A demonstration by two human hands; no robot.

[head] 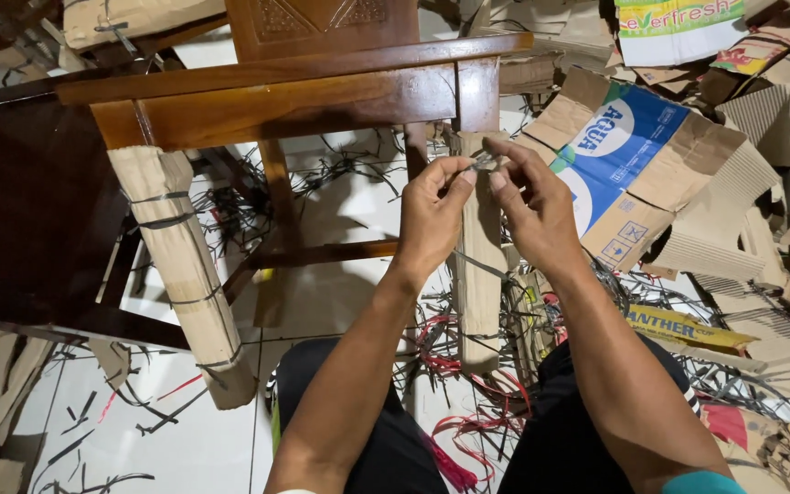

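Head view, looking down at two bare hands raised in front of a wooden chair [304, 101] lying tipped on its side. Left hand [432, 215] fingers curled nearly closed, thumb and forefinger pinched on a small clear piece, likely tape or a plastic strap end [484, 162], at the top of a cardboard-wrapped chair leg [480, 274]. Right hand [534, 206] also mostly closed, fingertips pinching the same small piece from the other side, touching left fingertips. Thin grey strap [482, 267] running down from between the hands across the wrapped leg. Wrapped leg upright in frame, just behind both hands, between the forearms lower down. Second cardboard-wrapped leg [185, 274] to the left, slanted, bound with several dark strap bands, well apart from the hands. Bare wood rail and crossbar between the two legs. White tiled floor [203, 439] littered with black and red strap offcuts [468, 366]. Flattened blue-and-white printed carton [624, 155] right of the hands, more brown corrugated cardboard scraps [770, 119] piled beyond it. Yellow printed strip [688, 327] near the right forearm. Dark trousers on the knees at bottom edge. Exact material of pinched piece too small to tell.
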